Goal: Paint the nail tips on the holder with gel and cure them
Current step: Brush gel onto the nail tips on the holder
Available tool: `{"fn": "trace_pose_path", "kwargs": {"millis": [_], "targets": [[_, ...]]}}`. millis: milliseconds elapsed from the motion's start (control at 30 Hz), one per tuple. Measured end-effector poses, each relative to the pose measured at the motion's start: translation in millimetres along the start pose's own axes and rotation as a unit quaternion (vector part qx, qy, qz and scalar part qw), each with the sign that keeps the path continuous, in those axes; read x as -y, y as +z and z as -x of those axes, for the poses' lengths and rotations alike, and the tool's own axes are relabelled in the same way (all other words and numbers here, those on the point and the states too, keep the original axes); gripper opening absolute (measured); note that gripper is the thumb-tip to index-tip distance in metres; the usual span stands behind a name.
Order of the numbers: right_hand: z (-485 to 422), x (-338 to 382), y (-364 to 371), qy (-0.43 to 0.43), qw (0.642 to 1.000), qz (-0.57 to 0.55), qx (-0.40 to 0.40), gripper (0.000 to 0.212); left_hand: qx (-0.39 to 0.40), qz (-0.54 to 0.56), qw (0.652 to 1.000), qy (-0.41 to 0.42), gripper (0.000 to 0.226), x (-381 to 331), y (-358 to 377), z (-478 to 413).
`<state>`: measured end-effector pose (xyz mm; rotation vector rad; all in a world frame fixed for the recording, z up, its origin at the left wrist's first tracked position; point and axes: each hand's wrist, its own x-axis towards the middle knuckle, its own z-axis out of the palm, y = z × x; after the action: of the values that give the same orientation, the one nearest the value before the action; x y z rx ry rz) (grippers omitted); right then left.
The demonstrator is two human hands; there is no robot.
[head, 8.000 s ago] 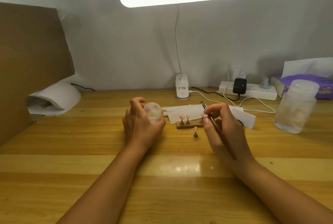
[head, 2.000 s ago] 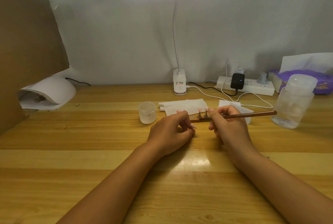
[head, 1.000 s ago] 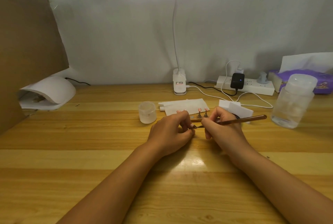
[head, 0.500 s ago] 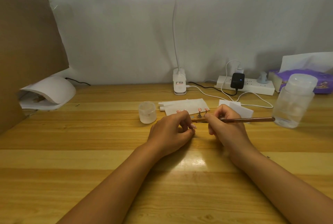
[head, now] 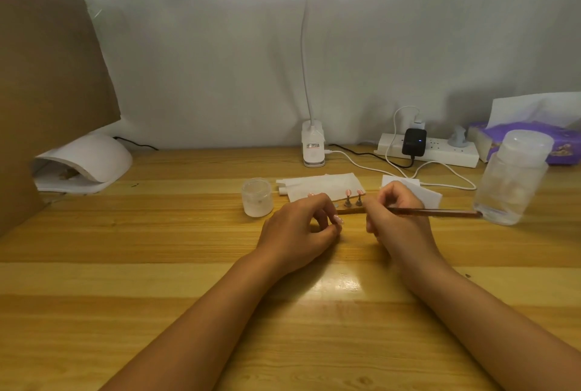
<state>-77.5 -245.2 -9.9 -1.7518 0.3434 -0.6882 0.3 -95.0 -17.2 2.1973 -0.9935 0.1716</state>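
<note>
My left hand (head: pixel 298 227) rests on the table with its fingers curled; it pinches a small nail tip stand (head: pixel 337 219) that is mostly hidden. My right hand (head: pixel 396 221) grips a brown brush (head: pixel 440 211) whose handle points right; the bristle end is hidden behind my fingers. Just beyond my hands lies the wooden holder (head: pixel 349 210) with two pink nail tips (head: pixel 353 192) upright on it. The frosted gel jar (head: pixel 257 197) stands uncapped to the left of the holder. The white curing lamp (head: pixel 85 161) sits at the far left.
A white tissue (head: pixel 320 189) lies behind the holder. The desk lamp base (head: pixel 312 148), a power strip (head: pixel 430 154) with cables, a clear plastic jar (head: pixel 509 176) and a purple tissue pack (head: pixel 534 139) line the back and right. A cardboard panel (head: pixel 47 92) stands left.
Eight seconds ago my left hand held the gel jar; it now stands on the table. Over the last second the brush drew back from my left fingertips and its handle levelled out.
</note>
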Motion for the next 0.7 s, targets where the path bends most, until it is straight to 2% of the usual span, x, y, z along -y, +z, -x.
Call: {"fn": "trace_pose_path", "kwargs": {"millis": [133, 233, 400, 600, 700], "targets": [[1, 7, -4, -0.044, 0.998, 0.000, -0.049, 0.014, -0.082, 0.003, 0.995, 0.063, 0.012, -10, 0, 3], [2, 6, -3, -0.039, 0.999, 0.017, -0.029, 0.010, -0.117, 0.000, 0.990, 0.077, 0.008, -13, -1, 4], [3, 0, -2, -0.102, 0.991, 0.082, -0.001, 0.011, -0.127, 0.045, 0.989, 0.057, 0.010, -10, -1, 3], [2, -5, 4, -0.142, 0.977, 0.148, 0.052, 0.035, -0.118, 0.096, 0.988, 0.037, 0.010, -7, -2, 0], [1, -8, 5, -0.149, 0.974, 0.156, 0.065, 0.037, -0.111, 0.116, 0.986, 0.038, 0.011, -7, -2, 0]]}}
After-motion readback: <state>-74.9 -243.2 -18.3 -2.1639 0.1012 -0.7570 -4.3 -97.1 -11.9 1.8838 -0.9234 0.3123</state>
